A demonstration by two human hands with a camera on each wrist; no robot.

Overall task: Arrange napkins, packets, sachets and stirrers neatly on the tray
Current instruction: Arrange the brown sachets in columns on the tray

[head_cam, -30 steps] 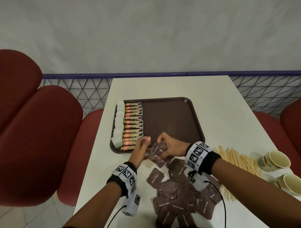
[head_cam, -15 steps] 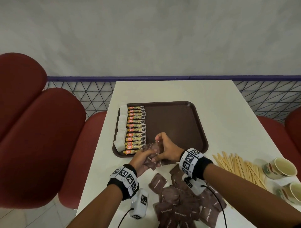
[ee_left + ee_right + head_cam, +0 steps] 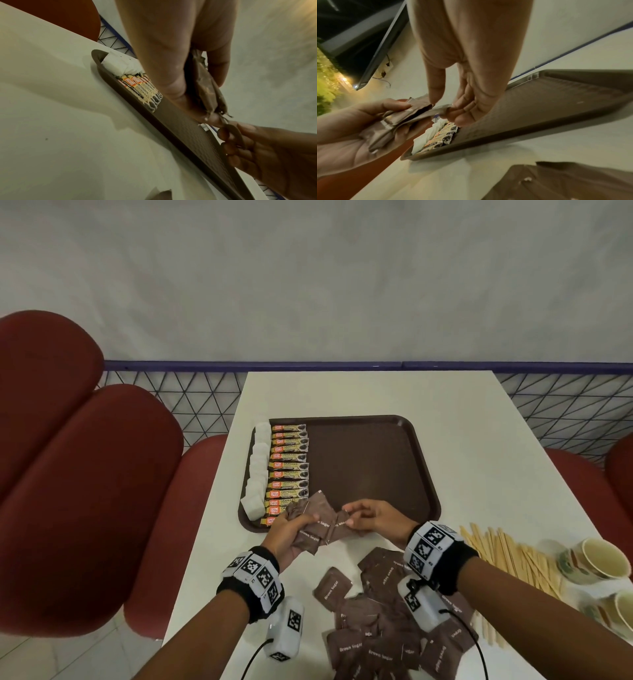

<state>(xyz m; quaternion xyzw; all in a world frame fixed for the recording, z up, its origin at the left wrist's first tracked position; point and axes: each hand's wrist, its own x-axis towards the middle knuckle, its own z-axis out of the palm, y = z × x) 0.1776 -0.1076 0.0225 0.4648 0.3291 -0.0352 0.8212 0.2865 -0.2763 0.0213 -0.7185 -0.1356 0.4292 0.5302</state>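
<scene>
A brown tray (image 3: 370, 460) lies on the white table (image 3: 370, 395), with white napkins (image 3: 257, 470) and a column of coffee granule sachets (image 3: 289, 470) along its left side. My left hand (image 3: 291, 530) grips a small stack of brown sugar packets (image 3: 311, 525) over the tray's near edge. My right hand (image 3: 370, 517) pinches the right end of one packet (image 3: 337, 525) of that stack. In the left wrist view the stack (image 3: 205, 86) sits between thumb and fingers. In the right wrist view my right fingertips (image 3: 452, 108) nip a packet's corner.
Several loose brown sugar packets (image 3: 387, 621) are piled on the table near me. Wooden stirrers (image 3: 510, 556) lie to the right, with paper cups (image 3: 599, 559) beyond them. Red seats (image 3: 85, 491) flank the table; a blue rail (image 3: 308, 366) with mesh runs behind.
Both hands drew slightly apart: the left hand now holds the packet stack fanned out, and the right hand has slid rightward, pulling one packet's end.
</scene>
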